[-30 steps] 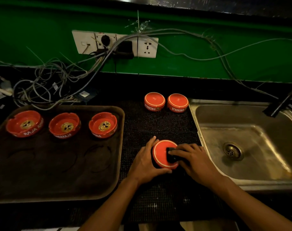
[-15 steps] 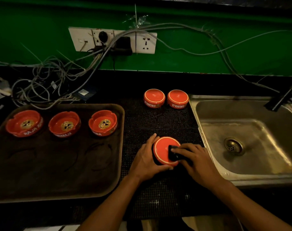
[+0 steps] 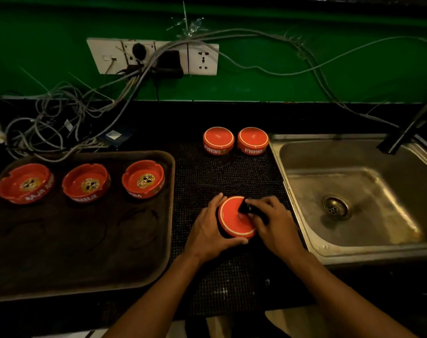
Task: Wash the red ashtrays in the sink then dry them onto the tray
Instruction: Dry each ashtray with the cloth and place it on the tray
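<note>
Right hand [image 3: 275, 223] with dark cloth [image 3: 246, 208] now farther up overturned ashtray [image 3: 234, 222].

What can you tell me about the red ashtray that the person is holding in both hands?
The held ashtray is round, glossy red, with a pale ring near its edge. It sits upside down, tilted, on the black dotted mat between tray and sink. The left hand grips its side; the right hand presses a dark cloth onto its base.

My ashtray [image 3: 233, 219] is looking glossy and smooth. The sink [image 3: 353, 191] is gleaming as dull, streaked metal. The mat [image 3: 227, 172] is showing a rough, studded black surface.
</note>
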